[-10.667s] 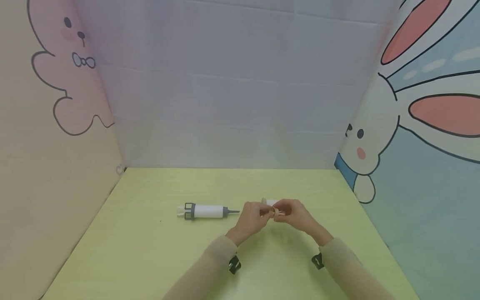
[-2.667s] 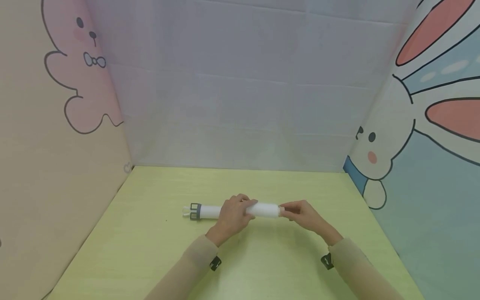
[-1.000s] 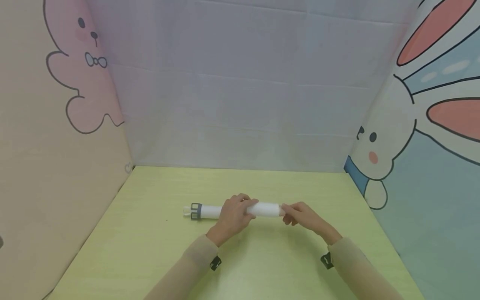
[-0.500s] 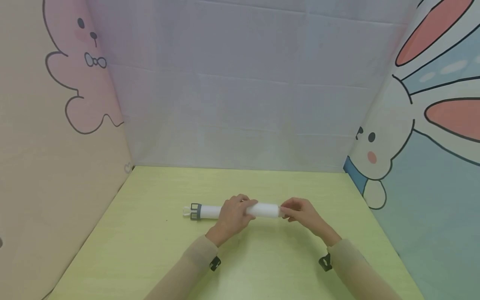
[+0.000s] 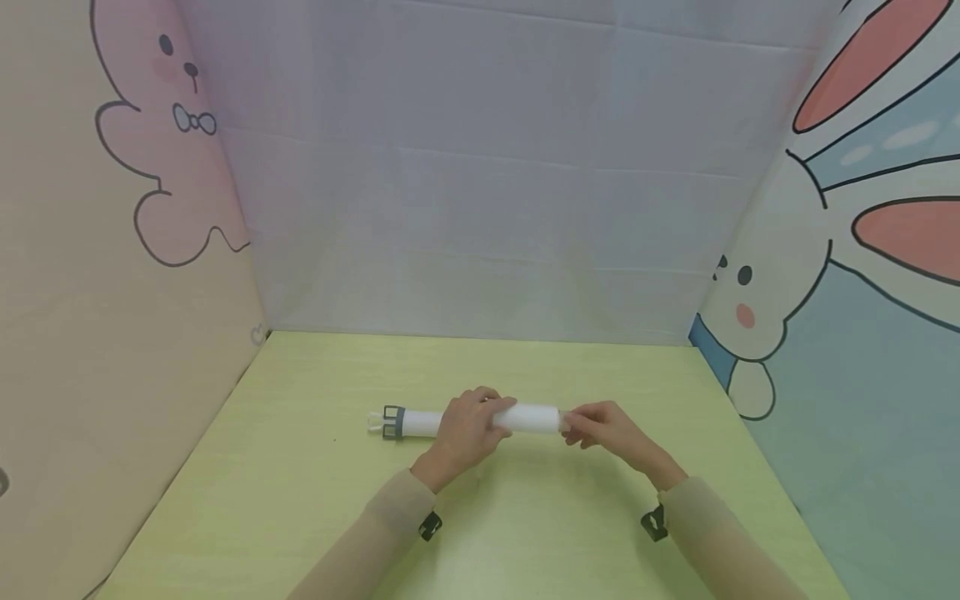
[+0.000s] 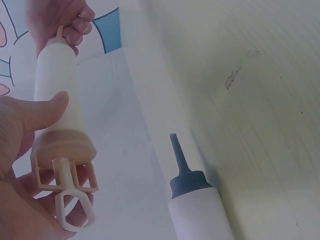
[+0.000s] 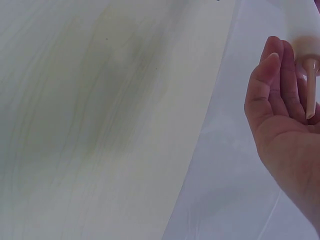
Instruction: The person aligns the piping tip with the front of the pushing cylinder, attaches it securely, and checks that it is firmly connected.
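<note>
My left hand (image 5: 465,433) grips a white icing syringe (image 5: 532,419) with peach-coloured end fittings, its thumb lying along the barrel. The ring-handled plunger (image 6: 75,210) shows below that palm in the left wrist view. With its fingertips, my right hand (image 5: 611,437) pinches the peach nozzle cap at the syringe's right end. Seen from the right wrist, the thin nozzle tip (image 7: 311,95) points back over the palm, and the fingers curl round the cap.
A second white syringe with grey fittings (image 5: 422,423) lies on the yellow-green table (image 5: 300,500), partly behind my left hand. Its grey nozzle (image 6: 180,155) shows in the left wrist view. Cartoon-printed side walls and a pale back sheet (image 5: 480,208) enclose the table.
Earlier both hands met over a small peach part; the left has since moved left and taken the barrel. Over the last second the right fingers shift back and forth about the cap.
</note>
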{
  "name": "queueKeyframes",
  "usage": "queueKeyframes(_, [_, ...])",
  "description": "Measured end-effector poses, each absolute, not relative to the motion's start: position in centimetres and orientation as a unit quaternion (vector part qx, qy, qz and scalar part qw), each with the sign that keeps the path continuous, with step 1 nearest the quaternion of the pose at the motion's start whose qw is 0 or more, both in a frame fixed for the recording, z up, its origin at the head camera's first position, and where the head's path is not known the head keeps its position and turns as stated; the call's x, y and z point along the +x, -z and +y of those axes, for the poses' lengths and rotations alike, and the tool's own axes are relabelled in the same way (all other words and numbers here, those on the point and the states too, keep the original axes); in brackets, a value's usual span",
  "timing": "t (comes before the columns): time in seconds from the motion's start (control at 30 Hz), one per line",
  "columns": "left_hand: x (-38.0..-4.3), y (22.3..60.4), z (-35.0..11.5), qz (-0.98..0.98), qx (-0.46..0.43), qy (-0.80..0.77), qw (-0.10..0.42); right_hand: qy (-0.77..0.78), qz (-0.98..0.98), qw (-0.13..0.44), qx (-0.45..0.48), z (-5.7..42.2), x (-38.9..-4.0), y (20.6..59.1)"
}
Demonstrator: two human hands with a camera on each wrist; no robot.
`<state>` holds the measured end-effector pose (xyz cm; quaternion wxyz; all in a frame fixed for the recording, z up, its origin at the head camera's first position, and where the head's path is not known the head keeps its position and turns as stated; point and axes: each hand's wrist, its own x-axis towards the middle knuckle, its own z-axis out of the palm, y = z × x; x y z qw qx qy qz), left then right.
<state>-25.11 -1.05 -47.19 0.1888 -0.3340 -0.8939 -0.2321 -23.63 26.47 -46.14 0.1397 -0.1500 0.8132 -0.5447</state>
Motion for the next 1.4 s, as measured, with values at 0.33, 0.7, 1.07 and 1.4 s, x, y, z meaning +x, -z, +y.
queueKeyframes(0.33, [-25.2,47.2,-1.0,-0.895,-0.329,0.231,0.192,0.527,0.830,0.121,-0.133,26.2,-23.7,46.5])
queueKeyframes(0.7, [-25.0,46.8,-1.2,-0.900,-0.317,0.235,0.185,0.590,0.789,0.089,-0.144,25.9,-23.6,46.8])
queueKeyframes(1.07, [-24.8,46.5,-1.3,-0.900,-0.319,0.231,0.184,0.564,0.801,0.058,-0.191,25.9,-23.6,46.8])
queueKeyframes(1.4, [-24.9,46.7,-1.3,-0.899,-0.319,0.234,0.187,0.522,0.831,0.108,-0.156,25.5,-23.2,45.5])
